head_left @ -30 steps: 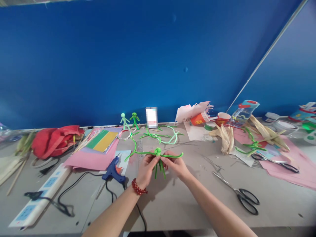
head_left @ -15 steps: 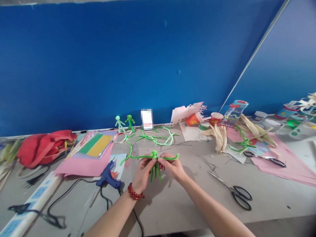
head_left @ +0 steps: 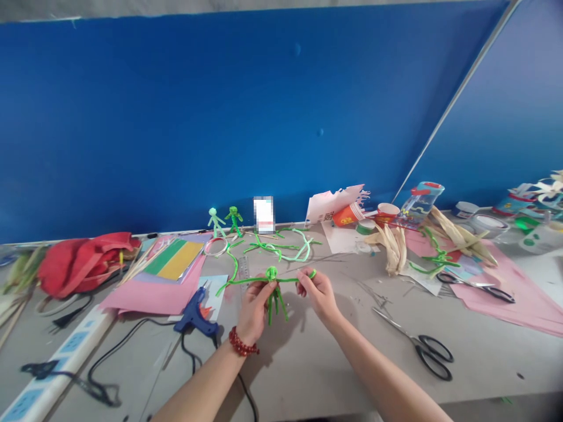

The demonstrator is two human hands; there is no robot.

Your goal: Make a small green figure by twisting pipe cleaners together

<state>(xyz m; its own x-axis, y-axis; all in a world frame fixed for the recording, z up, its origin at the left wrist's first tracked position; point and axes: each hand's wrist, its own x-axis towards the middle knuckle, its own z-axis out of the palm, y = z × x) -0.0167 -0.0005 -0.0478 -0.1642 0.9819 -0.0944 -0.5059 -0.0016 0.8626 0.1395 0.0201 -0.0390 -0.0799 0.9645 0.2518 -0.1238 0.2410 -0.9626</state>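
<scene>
A green pipe-cleaner figure is held up over the table, with a round coiled head, two long side strands and several strands hanging below. My left hand pinches it just under the head; a red bead bracelet circles that wrist. My right hand is closed on the figure's right strand, whose tip curls up past the fingers. Behind them lie loose green pipe cleaners and a clear ruler. Two finished-looking pipe-cleaner figures, one pale green and one darker green, stand against the blue wall.
To the left are a blue glue gun with its cord, a power strip, coloured sheets and a red bag. Black-handled scissors lie to the right, near dried husks and paper cups. A phone-like screen leans on the wall.
My right hand has slid outward along the right strand, away from the figure's middle. The strand's free end now bends by my fingers. My left hand still pinches below the head.
</scene>
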